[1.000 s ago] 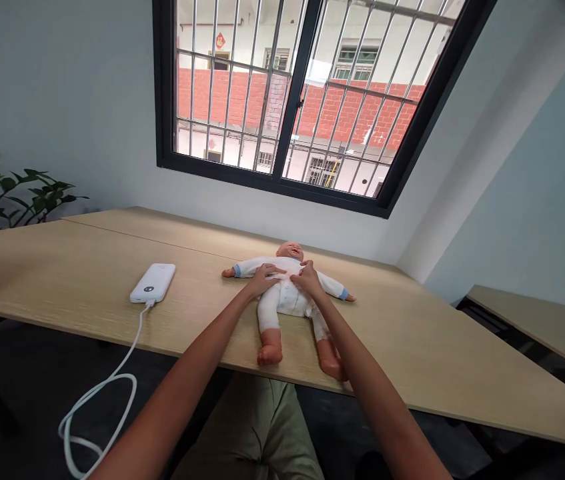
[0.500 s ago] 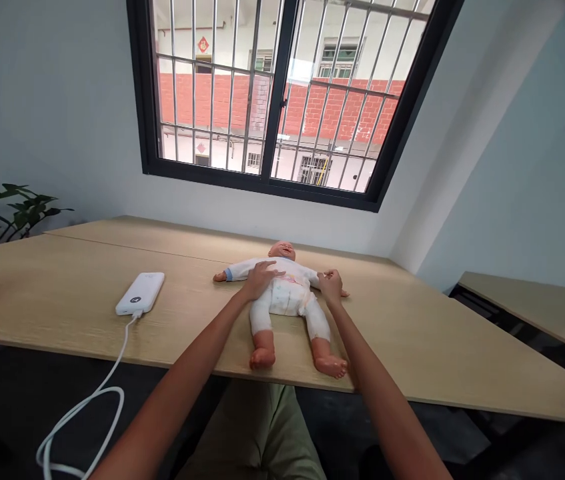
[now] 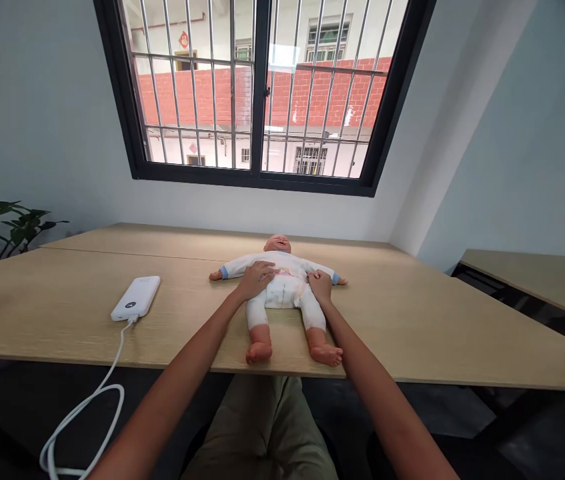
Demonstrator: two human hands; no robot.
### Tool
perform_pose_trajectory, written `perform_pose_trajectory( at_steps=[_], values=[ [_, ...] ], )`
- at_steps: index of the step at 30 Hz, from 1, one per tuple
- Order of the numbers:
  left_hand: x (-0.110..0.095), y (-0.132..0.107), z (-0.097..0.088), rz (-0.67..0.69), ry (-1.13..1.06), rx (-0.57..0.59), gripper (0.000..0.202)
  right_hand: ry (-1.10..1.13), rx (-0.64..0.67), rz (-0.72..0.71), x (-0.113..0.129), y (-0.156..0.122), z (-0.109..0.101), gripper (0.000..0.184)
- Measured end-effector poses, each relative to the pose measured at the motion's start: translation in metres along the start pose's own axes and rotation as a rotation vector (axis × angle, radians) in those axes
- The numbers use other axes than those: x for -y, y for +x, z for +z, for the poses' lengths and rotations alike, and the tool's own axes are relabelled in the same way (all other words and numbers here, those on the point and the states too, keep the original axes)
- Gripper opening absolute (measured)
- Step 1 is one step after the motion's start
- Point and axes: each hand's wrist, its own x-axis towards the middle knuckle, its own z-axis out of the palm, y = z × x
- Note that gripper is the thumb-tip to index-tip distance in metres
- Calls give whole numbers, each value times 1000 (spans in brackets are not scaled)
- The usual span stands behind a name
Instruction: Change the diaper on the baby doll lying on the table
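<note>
Here's the baby doll [image 3: 282, 260], flat on its back on the wood-grain table [image 3: 412, 320], right between the two hands! The left hand [image 3: 259, 277] lies flat, fingers stretched over the doll's side at the white diaper's [image 3: 283, 293] waist. Opposite, the right hand [image 3: 320, 285] is curled up; whether it pinches anything, I can't tell. Well out beyond the left hand: a white power bank [image 3: 136, 298], cable [image 3: 112, 367] plugged in.
</note>
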Motion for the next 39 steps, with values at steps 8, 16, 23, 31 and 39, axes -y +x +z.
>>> perform_pose_trajectory(
  at_steps=[8,16,23,31,39],
  values=[
    [4,5,-1,-151,-186,-154,22,-31,14,-7,2,-3,-3,32],
    [13,5,2,-80,-153,-147,18,-48,21,-23,1,-3,-3,33],
    [10,5,4,-132,-133,-210,14,-63,21,-31,-1,-2,-1,32],
    [6,7,5,-174,-174,-293,12,-73,29,-24,3,-5,-5,33],
    [4,8,7,-142,-172,-315,10,-67,33,-29,4,-5,-5,31]
  ],
)
